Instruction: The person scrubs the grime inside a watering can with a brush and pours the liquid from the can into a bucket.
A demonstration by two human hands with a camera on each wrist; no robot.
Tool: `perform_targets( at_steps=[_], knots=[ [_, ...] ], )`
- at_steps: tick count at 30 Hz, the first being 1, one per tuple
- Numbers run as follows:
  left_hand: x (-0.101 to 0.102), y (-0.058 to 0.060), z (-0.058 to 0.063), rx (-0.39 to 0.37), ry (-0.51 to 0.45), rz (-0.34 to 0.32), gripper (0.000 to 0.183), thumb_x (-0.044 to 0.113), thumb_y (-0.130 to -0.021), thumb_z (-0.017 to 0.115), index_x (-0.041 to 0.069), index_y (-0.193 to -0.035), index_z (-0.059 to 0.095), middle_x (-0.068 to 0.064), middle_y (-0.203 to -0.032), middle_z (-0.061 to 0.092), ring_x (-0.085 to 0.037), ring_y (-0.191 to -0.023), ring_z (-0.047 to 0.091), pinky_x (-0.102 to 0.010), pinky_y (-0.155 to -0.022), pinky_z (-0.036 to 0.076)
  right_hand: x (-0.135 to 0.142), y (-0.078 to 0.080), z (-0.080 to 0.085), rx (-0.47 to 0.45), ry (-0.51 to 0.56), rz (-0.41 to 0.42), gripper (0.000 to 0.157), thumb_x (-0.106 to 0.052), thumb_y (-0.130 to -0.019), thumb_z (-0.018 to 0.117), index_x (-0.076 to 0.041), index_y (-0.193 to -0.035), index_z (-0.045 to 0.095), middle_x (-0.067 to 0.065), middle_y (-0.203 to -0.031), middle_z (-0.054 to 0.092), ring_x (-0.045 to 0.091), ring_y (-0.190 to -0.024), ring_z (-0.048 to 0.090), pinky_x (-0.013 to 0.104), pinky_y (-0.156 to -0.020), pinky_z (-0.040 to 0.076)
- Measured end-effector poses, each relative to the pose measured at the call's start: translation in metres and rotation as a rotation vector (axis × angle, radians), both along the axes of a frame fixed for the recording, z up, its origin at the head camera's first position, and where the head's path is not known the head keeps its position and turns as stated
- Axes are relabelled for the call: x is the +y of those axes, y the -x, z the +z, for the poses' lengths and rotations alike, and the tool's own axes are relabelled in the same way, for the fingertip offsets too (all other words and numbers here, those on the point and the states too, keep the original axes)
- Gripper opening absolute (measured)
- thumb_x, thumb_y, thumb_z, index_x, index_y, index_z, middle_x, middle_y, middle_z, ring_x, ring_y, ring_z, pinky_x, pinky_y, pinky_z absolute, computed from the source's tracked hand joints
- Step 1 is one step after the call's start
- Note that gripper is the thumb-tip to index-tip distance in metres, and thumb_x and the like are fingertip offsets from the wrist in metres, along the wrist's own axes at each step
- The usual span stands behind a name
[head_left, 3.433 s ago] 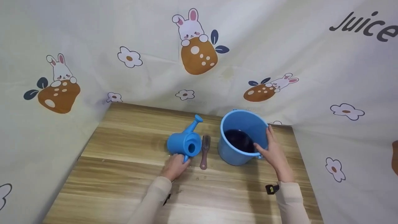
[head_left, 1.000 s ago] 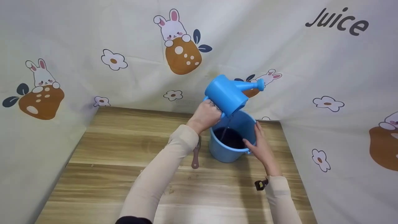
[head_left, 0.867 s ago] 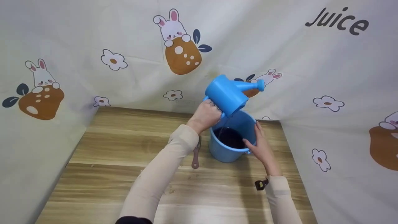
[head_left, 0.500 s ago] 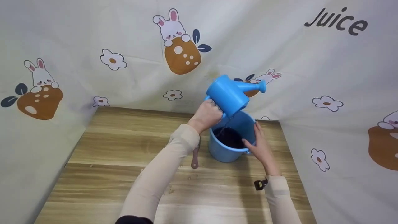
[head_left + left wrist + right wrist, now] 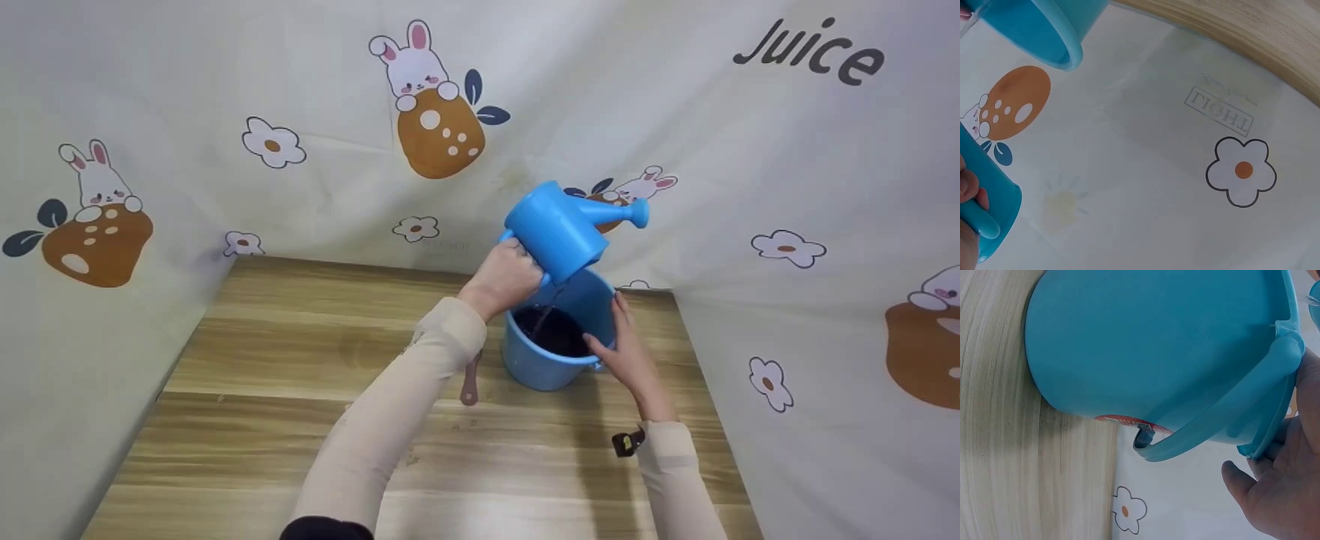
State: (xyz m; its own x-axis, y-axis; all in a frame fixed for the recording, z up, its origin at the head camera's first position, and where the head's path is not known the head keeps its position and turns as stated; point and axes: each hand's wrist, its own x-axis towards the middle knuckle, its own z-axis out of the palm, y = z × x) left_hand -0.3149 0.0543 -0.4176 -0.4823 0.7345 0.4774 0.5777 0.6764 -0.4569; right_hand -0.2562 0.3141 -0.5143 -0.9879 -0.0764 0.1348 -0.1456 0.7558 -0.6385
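Observation:
My left hand (image 5: 510,277) grips the handle of a blue watering can (image 5: 559,229), tipped over the bucket with its spout pointing right. A thin stream of water (image 5: 546,315) falls from the can's top opening into the blue bucket (image 5: 544,371), onto a dark pool inside. The bucket stands upright on the wooden table. My right hand (image 5: 634,360) holds the bucket's right rim, thumb inside and fingers outside. In the right wrist view the bucket's handle (image 5: 1224,405) hangs down its side.
A brown tool with a holed handle (image 5: 469,386) lies left of the bucket, its head hidden behind my left sleeve (image 5: 450,337). Small wet spots dot the wooden table (image 5: 247,435). A printed cloth (image 5: 322,202) closes off the back and sides.
Earlier the watering can stood on the table left of the tool; my left hand has lifted it over the bucket and tipped it. Lately it has shifted slightly right, still pouring.

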Motion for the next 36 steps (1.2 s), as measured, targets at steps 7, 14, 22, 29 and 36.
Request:
perform_targets(
  at_steps=[7,14,22,29,36],
  knots=[
    [0.0014,-0.0005,0.0015,-0.02,0.029,0.005,0.032,0.017,-0.096,0.057,0.02,-0.065,0.065,0.004,-0.062,0.065,-0.012,-0.065,0.062,-0.03,-0.072,0.048,0.0004,0.0014,0.0001,-0.021,0.005,-0.009,0.087,-0.029,-0.093,0.067,0.002,-0.156,0.015,0.018,-0.167,0.007,0.042,-0.152,0.015,0.059,-0.12,0.022],
    [0.0018,-0.0016,0.0029,-0.063,0.08,0.021,0.032,0.017,-0.097,0.056,0.019,-0.066,0.065,0.004,-0.064,0.065,-0.012,-0.066,0.062,-0.031,-0.073,0.048,0.0001,0.0012,-0.0001,-0.024,0.003,-0.013,0.087,-0.029,-0.093,0.067,0.0,-0.156,0.016,0.018,-0.167,0.007,0.042,-0.152,0.015,0.059,-0.119,0.021],
    [0.0027,-0.0029,0.0041,-0.13,0.114,0.046,0.038,0.027,-0.102,0.05,0.018,-0.068,0.065,0.003,-0.066,0.066,-0.012,-0.068,0.062,-0.031,-0.075,0.05,0.0001,0.0007,-0.0003,-0.018,0.018,-0.014,0.086,-0.028,-0.093,0.067,0.001,-0.156,0.017,0.019,-0.166,0.009,0.043,-0.152,0.015,0.06,-0.119,0.021],
    [0.0021,-0.0032,0.0015,-0.104,0.068,0.034,0.043,0.033,-0.102,0.05,0.019,-0.064,0.065,0.004,-0.062,0.064,-0.011,-0.066,0.06,-0.03,-0.074,0.048,0.0,0.0006,-0.0008,0.005,0.019,-0.004,0.086,-0.027,-0.092,0.067,0.003,-0.155,0.018,0.021,-0.165,0.01,0.043,-0.152,0.016,0.06,-0.119,0.021],
    [0.0021,-0.0037,0.0015,-0.13,0.09,0.045,0.044,0.034,-0.103,0.048,0.018,-0.066,0.066,0.003,-0.064,0.066,-0.012,-0.066,0.06,-0.031,-0.076,0.049,0.0004,0.0008,-0.0008,-0.015,0.013,-0.007,0.087,-0.029,-0.093,0.066,0.001,-0.156,0.016,0.019,-0.167,0.007,0.043,-0.152,0.015,0.061,-0.118,0.022]
  ],
)
